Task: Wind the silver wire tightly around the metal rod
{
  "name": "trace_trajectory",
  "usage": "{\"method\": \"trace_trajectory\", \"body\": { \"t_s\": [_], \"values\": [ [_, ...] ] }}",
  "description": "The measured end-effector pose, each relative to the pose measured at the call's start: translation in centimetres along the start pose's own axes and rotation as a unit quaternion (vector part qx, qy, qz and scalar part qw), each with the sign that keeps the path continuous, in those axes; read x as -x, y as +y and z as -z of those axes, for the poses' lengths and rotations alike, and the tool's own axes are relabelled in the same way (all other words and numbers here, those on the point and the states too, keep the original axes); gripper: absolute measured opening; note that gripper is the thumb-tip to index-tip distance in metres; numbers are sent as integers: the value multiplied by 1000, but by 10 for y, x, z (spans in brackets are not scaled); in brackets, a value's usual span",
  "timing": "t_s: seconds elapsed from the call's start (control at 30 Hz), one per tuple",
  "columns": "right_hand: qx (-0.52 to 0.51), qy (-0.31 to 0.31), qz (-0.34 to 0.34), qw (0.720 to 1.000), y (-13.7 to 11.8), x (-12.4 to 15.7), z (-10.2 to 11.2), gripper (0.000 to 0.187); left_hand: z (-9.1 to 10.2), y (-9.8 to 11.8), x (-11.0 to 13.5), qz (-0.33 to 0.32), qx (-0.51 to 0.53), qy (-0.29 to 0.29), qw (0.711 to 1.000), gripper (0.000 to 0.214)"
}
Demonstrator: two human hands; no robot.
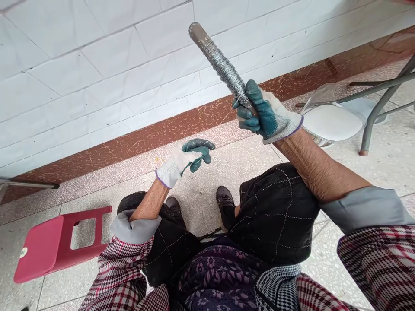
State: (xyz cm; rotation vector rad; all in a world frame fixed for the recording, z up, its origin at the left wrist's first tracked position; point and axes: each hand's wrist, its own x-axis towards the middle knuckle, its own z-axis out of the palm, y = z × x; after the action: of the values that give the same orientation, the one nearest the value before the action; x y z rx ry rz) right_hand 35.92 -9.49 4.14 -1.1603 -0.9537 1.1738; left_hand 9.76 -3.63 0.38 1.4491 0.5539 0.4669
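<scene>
My right hand (259, 112), in a white glove with a teal coated palm, is wrapped round the lower end of a brown rod (199, 34). Thin silver wire (227, 71) is wound in many turns along the rod, which tilts up to the left, its rounded tip bare. A fine strand leaves the winding near my right fingers and runs down towards my left hand (193, 156). That hand wears a matching glove, and its curled fingers close on the strand, of which only faint pieces show. Both hands are above the floor, in front of my knees.
A red plastic stool (45, 246) lies at the left on the speckled tile floor (129, 198). To the right, a metal-legged frame (376, 116) stands by a round white-topped thing (330, 123). A white panelled wall (113, 86) with a brown skirting runs across the front.
</scene>
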Motion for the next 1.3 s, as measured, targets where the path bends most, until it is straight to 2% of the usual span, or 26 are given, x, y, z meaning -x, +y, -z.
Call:
{"method": "trace_trajectory", "body": {
  "t_s": [0.17,0.3,0.4,0.47,0.57,0.6,0.67,0.87,0.97,1.03,1.13,1.2,1.3],
  "values": [
    [6,-22,24,999,-1,7,-9,37,-2,9,2,-23,23,69,997,21],
    [2,9,42,999,-10,14,-32,32,-1,10,0,-40,25,78,996,21],
    [0,-2,33,999,-16,19,-50,32,0,7,-2,-47,5,94,994,18],
    [3,-27,28,999,-17,23,-56,34,1,6,-4,-88,-26,149,984,15],
    [-2,-65,29,997,-16,26,-60,34,7,9,-7,-186,-103,261,942,13],
    [-6,-72,32,997,-15,26,-61,34,10,11,-8,-205,-122,286,928,11],
    [-13,-77,35,996,-14,26,-62,34,14,16,-8,-208,-135,308,919,8],
    [-53,-56,64,995,-14,24,-68,25,13,21,2,-175,-85,312,930,10],
    [-76,-44,72,994,-17,24,-69,16,6,16,8,-114,-47,301,945,19],
    [-78,-41,73,993,-17,22,-69,13,1,11,10,-59,-18,252,966,34],
    [-86,-49,98,990,-13,18,-70,17,-6,5,9,-4,29,124,992,45],
    [-78,-62,114,988,-10,16,-70,24,-8,5,9,-17,58,84,995,34],
    [-50,-83,120,988,-6,17,-68,33,-7,8,11,-69,76,124,987,19]
  ]
}}
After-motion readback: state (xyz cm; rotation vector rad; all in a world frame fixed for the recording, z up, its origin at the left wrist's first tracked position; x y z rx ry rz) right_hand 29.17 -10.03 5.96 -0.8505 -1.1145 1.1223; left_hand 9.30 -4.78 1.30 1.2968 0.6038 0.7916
